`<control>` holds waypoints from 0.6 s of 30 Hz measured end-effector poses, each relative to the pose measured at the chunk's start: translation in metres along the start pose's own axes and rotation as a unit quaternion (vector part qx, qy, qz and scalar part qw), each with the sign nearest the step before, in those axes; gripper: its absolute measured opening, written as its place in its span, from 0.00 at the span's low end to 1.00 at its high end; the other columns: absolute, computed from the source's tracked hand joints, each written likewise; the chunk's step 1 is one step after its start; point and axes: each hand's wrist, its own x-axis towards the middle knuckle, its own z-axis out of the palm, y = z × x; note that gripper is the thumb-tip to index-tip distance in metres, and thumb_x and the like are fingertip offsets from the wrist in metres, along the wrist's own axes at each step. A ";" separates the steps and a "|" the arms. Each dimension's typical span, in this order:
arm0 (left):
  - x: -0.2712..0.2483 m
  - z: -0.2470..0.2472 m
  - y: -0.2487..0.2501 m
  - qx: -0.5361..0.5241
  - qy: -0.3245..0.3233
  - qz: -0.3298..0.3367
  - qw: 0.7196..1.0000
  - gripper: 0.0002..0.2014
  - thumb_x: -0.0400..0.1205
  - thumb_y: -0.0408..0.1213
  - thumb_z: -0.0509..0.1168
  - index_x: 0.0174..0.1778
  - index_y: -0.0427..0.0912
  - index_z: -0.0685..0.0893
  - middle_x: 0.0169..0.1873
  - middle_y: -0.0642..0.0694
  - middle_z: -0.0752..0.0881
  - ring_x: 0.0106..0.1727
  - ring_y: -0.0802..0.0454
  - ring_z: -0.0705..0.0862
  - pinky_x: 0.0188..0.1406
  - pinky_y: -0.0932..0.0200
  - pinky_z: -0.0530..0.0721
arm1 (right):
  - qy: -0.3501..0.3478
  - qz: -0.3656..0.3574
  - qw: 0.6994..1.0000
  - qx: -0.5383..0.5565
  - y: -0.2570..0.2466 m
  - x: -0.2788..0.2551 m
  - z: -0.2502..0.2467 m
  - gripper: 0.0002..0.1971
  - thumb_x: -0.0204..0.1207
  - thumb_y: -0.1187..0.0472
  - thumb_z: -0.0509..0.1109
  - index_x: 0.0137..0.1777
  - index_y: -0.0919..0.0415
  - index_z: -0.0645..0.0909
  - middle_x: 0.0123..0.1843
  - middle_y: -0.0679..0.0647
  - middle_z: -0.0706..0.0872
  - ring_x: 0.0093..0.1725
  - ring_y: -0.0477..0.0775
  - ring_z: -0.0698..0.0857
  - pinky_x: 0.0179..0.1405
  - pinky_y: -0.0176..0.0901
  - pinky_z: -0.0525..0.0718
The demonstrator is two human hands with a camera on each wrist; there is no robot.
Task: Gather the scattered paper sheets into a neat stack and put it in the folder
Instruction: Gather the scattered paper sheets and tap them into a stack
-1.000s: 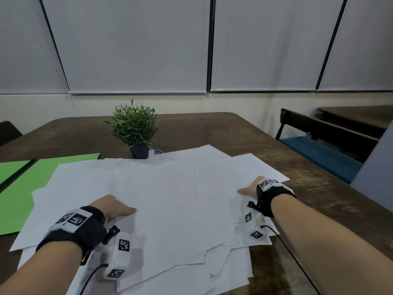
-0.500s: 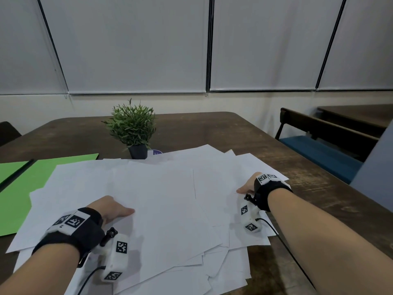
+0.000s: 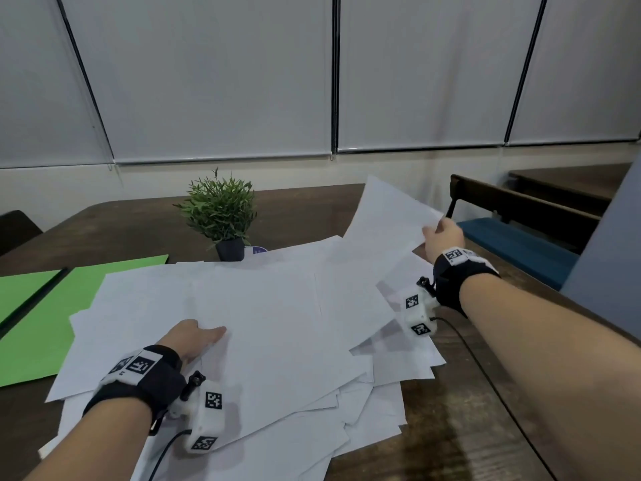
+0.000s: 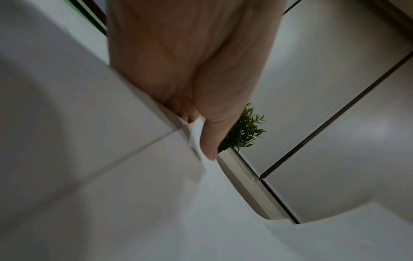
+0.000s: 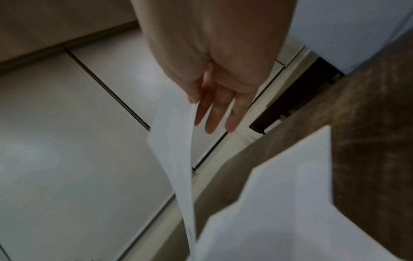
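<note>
Paper sheets (image 3: 263, 328) we gather: right hand (image 3: 442, 237) pinching one lifted sheet (image 3: 388, 216), left hand (image 3: 194, 336) flat on the pile, next carrying it left.

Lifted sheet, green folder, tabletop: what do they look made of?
Lifted sheet: thin matte white paper; it bows from the right hand.
Green folder: matte card, probably; lies flat, uniform colour.
Tabletop: dark wood or wood-look laminate, with worn, streaky grain.
</note>
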 end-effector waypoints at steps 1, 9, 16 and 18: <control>-0.001 0.000 -0.001 -0.003 -0.001 0.010 1.000 0.21 0.78 0.47 0.70 0.54 0.31 0.80 0.51 0.36 0.86 0.50 0.38 0.86 0.57 0.46 0.84 | 0.022 -0.023 0.999 0.001 -0.012 -0.001 -0.006 0.08 0.83 0.64 0.61 0.58 0.64 0.79 0.50 0.57 0.83 0.47 0.57 0.81 0.45 0.40 0.77; -0.018 -0.001 -0.001 -0.002 -0.007 0.031 1.000 0.13 0.82 0.32 0.63 0.61 0.29 0.78 0.57 0.32 0.84 0.59 0.35 0.83 0.62 0.46 0.81 | 0.092 -0.126 0.986 0.054 -0.114 0.004 -0.039 0.06 0.79 0.58 0.63 0.46 0.60 0.78 0.40 0.56 0.82 0.43 0.66 0.86 0.42 0.57 0.89; -0.011 -0.001 -0.001 -0.034 -0.022 0.012 0.999 0.20 0.83 0.26 0.59 0.71 0.27 0.72 0.67 0.27 0.77 0.67 0.32 0.78 0.65 0.46 0.80 | 0.124 -0.224 0.965 0.056 -0.168 0.007 -0.053 0.14 0.83 0.59 0.61 0.56 0.70 0.81 0.53 0.64 0.87 0.47 0.61 0.83 0.32 0.36 0.70; -0.014 -0.001 0.003 -0.046 -0.022 0.008 0.999 0.20 0.85 0.26 0.57 0.73 0.26 0.69 0.70 0.27 0.74 0.70 0.32 0.75 0.65 0.48 0.77 | 0.108 -0.214 0.967 0.082 -0.178 0.007 -0.054 0.14 0.81 0.60 0.62 0.55 0.71 0.81 0.52 0.67 0.87 0.48 0.65 0.84 0.38 0.45 0.75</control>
